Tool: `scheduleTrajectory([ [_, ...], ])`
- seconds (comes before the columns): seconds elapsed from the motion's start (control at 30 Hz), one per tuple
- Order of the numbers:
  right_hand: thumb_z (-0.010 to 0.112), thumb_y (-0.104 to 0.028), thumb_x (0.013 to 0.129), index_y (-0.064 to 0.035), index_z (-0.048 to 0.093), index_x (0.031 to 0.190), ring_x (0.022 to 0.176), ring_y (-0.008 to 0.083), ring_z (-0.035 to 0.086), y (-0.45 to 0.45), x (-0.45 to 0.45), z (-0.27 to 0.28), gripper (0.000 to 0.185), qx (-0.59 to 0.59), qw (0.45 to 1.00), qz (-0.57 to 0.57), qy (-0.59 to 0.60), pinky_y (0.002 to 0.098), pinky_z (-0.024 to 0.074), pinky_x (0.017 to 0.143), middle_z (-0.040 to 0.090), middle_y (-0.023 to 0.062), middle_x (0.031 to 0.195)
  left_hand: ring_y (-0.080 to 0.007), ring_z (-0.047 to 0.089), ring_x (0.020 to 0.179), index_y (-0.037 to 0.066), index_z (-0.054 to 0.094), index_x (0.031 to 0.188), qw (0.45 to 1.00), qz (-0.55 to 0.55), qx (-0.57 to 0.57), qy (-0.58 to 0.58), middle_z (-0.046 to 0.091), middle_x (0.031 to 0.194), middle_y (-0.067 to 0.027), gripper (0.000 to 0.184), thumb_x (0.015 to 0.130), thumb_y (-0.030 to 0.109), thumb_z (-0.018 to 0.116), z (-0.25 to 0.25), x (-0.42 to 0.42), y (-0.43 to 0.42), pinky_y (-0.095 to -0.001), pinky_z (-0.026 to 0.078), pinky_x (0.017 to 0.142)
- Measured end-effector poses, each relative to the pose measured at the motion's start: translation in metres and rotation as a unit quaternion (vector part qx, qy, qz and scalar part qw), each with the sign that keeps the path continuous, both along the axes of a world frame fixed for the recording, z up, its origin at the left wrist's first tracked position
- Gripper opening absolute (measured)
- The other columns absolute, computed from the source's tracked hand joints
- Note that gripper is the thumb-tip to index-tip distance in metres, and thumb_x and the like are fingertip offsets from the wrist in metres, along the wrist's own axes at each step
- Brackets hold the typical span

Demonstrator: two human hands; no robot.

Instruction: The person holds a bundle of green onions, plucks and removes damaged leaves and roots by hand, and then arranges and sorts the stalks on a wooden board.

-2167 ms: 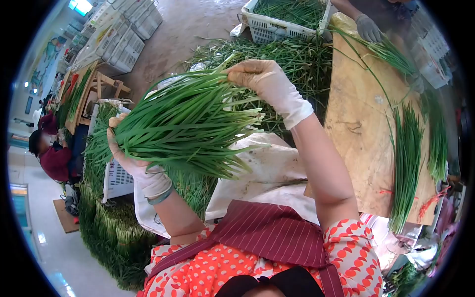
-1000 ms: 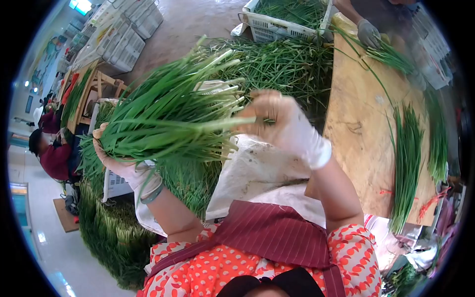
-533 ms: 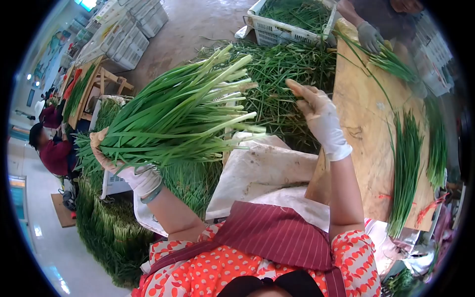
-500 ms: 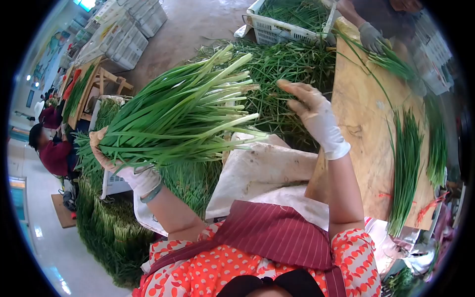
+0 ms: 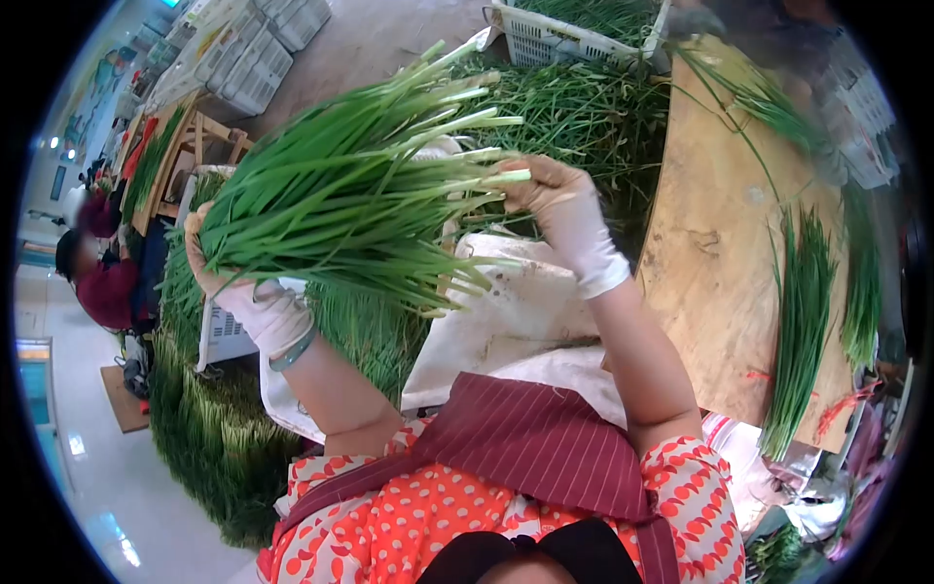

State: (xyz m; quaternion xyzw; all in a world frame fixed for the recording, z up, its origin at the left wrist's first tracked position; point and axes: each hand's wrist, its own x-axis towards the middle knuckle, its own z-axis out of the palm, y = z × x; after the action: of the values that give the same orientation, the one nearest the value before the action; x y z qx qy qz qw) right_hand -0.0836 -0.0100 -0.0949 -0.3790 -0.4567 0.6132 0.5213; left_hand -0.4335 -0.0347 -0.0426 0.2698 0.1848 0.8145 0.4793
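A large loose bunch of garlic chives (image 5: 360, 185) spans the space in front of me, leaf tips to the left and pale stalk ends to the right. My left hand (image 5: 253, 307), in a whitish glove with stained fingers, is wrapped around the leafy end. At the pale end, my right hand (image 5: 564, 209), also gloved, pinches a few stalks between thumb and fingers. Below the bunch lies a stained white cloth (image 5: 506, 316), with more chives (image 5: 365, 341) beside it.
On my right, a wooden board (image 5: 705, 263) carries a straight chive bundle (image 5: 803, 321) and red ties (image 5: 846, 409). A heap of loose greens (image 5: 593, 127) and a white crate (image 5: 574, 44) lie ahead. Stacked chives (image 5: 224, 448) stand lower left; a seated person (image 5: 107, 287) is far left.
My right hand has moved left and down from beside the bunch and closed on stalk ends. The bunch has fanned and tilted slightly. The co-worker's gloved hand at upper right has blurred.
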Motion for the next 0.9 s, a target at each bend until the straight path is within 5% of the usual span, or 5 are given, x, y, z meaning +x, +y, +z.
scheduleTrajectory([
  [0.27,0.058,-0.016,0.086,-0.0034,0.063,0.098,0.079,0.0141,0.061,0.012,0.062,-0.015,0.018,-0.002,0.985,-0.018,0.171,0.0267,0.0503,0.077,0.064,0.0070,0.090,-0.0304,0.051,0.110,-0.002,0.057,0.099,0.985,-0.155,0.059,-0.040,0.056,0.115,-0.0159,0.024,0.089,0.017,0.046,-0.014,-0.024,0.030,-0.0489,0.036,0.099],
  [0.33,0.063,-0.016,0.083,-0.0066,0.063,0.104,0.084,0.0163,0.062,0.011,0.068,-0.027,0.024,-0.027,0.997,-0.076,0.012,0.0288,0.0496,0.080,0.065,0.0075,0.096,-0.0310,0.055,0.104,-0.002,0.056,0.100,0.937,-0.304,0.161,-0.063,0.058,0.111,-0.0163,0.024,0.089,0.016,0.044,-0.006,-0.015,0.036,-0.0481,0.040,0.095],
  [0.4,0.065,-0.015,0.080,-0.0098,0.062,0.110,0.091,0.0181,0.061,0.010,0.071,-0.062,0.031,0.246,0.826,-0.185,-0.472,0.0296,0.0483,0.083,0.064,0.0085,0.102,-0.0307,0.058,0.097,-0.001,0.056,0.099,0.997,-0.029,0.066,0.013,0.060,0.106,-0.0157,0.022,0.089,0.014,0.044,-0.008,-0.018,0.041,-0.0477,0.045,0.090],
  [0.57,0.067,-0.014,0.080,-0.0075,0.056,0.119,0.100,0.0174,0.057,-0.040,0.015,-0.041,0.041,-0.127,0.953,0.230,-0.152,0.0287,0.0459,0.085,0.061,0.0089,0.113,-0.0258,0.059,0.088,0.006,0.059,0.091,0.984,0.160,-0.074,-0.033,0.062,0.093,-0.0117,0.024,0.087,0.020,0.040,0.011,0.005,0.060,-0.0459,0.044,0.085],
  [0.9,0.060,-0.007,0.085,0.0004,0.064,0.100,0.071,0.0088,0.055,-0.048,-0.045,-0.051,0.018,-0.025,0.978,0.116,-0.174,0.0231,0.0448,0.065,0.064,0.0041,0.082,-0.0241,0.061,0.080,0.008,0.061,0.089,0.990,0.104,-0.081,-0.053,0.064,0.091,-0.0086,0.018,0.083,0.019,0.048,0.001,-0.021,0.073,-0.0455,0.050,0.076],
])
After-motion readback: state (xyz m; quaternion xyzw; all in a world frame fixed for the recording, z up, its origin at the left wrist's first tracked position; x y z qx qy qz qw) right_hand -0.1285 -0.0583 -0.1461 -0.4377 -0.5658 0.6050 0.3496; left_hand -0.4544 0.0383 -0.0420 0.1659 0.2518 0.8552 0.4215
